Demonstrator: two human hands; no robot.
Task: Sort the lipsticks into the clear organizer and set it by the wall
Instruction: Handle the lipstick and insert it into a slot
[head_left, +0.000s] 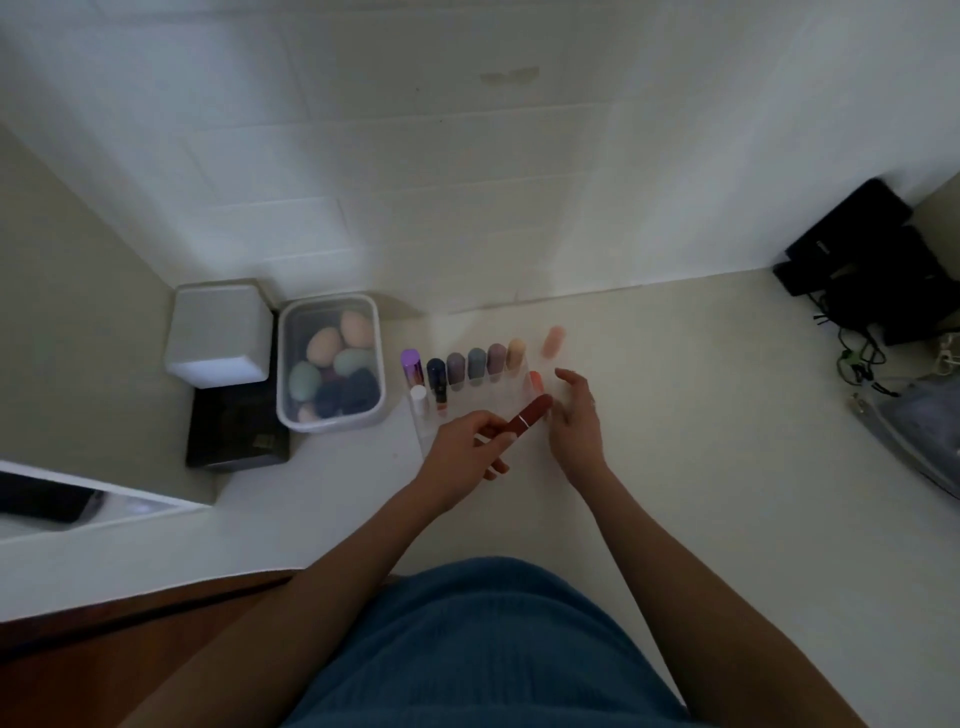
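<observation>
The clear organizer (488, 400) stands on the pale counter with several lipsticks upright in its back row, from a purple-capped one (410, 364) to a tan one (516, 353). A white-capped lipstick (418, 399) and an orange one (535, 382) stand in the front row. A peach lipstick (554, 340) stands outside, just right of the organizer. My left hand (462, 452) pinches a dark red lipstick (527, 420), held tilted over the organizer's front right. My right hand (576, 415) hovers beside the organizer's right end, fingers loose, holding nothing.
A clear tub (291, 364) of egg-shaped sponges sits left of the organizer, with a white box (218, 332) on a black box (234, 436) further left. The tiled wall (467, 182) runs behind. Black devices and cables (872, 280) lie at the right.
</observation>
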